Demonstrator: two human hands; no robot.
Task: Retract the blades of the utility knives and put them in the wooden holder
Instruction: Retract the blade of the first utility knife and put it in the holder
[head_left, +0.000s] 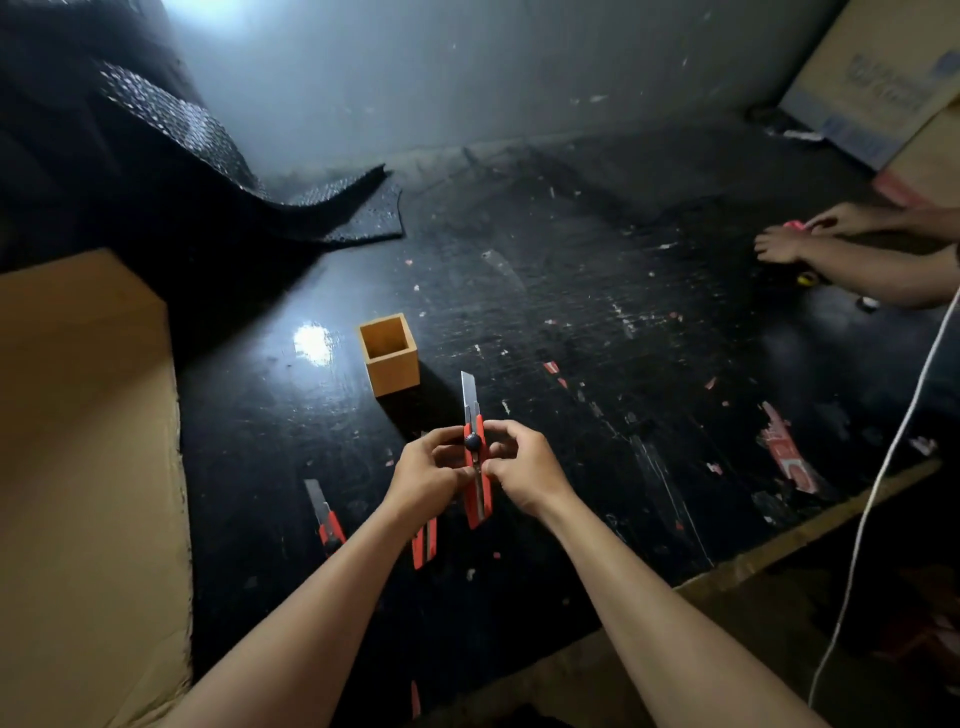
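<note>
Fingers (452, 441) of both hands are pinched around a red utility knife (474, 467), held upright with its blade extended away from the body. The empty wooden holder (390, 356) is seen just beyond, slightly left, nearer the left hand (423, 475) than the right hand (522, 467).

Red knife (475, 467), black knob (473, 442); tan wooden holder (390, 355); glossy black table (597, 364).

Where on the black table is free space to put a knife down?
Free: the wide patch of the black table between the wooden holder and the other person's hands. Also the strip between holder and cardboard. Crowded: near both hands, where the held knife and two more knives are.
</note>
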